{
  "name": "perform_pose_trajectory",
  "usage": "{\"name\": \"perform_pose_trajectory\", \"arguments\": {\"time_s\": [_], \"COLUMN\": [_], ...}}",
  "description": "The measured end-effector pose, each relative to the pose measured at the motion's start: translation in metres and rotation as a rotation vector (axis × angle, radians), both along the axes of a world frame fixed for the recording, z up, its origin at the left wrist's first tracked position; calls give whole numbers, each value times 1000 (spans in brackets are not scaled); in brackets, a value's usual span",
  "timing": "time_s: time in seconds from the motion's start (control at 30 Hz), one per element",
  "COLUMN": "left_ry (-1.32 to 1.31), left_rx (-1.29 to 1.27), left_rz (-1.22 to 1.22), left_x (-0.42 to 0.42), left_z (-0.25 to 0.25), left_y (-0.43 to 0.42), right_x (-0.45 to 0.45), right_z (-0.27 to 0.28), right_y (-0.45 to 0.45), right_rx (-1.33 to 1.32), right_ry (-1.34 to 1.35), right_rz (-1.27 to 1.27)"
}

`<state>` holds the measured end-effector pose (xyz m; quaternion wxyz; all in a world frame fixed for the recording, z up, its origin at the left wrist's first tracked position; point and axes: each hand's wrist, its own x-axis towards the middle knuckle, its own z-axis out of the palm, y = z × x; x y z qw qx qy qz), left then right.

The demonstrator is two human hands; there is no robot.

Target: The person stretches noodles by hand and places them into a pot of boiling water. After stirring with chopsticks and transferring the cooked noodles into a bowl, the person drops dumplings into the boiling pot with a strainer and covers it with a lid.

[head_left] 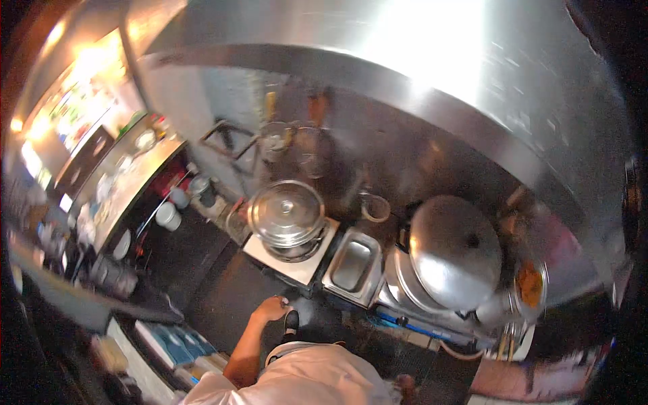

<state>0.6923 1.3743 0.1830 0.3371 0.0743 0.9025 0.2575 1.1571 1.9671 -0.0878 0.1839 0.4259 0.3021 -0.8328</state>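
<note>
My left hand (273, 309) hangs in front of my body over the dark floor, with its fingers curled in. Whatever may be inside the fingers is too small to make out. Nearest to it is a white-topped stand (287, 268), which it does not touch. On that stand rests a metal pot (297, 252) under a shiny round lid (286, 208). My right hand (406, 385) shows only as a dim, blurred patch beside my white shirt, low in the view. Its fingers cannot be told apart.
Right of the pot stands a rectangular steel pan (352, 264), then a large pot (407, 280) with its big lid (455, 253) tilted. A bowl of orange food (529, 285) is at far right. A steel hood (324, 50) hangs above. A counter (138, 196) runs along the left.
</note>
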Motion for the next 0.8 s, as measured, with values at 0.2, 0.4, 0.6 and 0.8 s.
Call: {"name": "perform_pose_trajectory", "arguments": {"time_s": [0.2,0.4,0.6,0.8], "left_ry": [148,-49,-11,-356], "left_rx": [142,196,253,197], "left_rz": [-178,-393,-810,-1062], "left_x": [-30,-52,-109,-97], "left_z": [9,84,48,89], "left_y": [42,106,104,140], "right_x": [14,4,-6,-39], "right_z": [37,68,61,115], "right_y": [-61,-111,-227,-380], "right_rx": [1016,1993,1690,1259], "right_ry": [50,11,-634,-668], "right_rz": [338,575,159,-891]}}
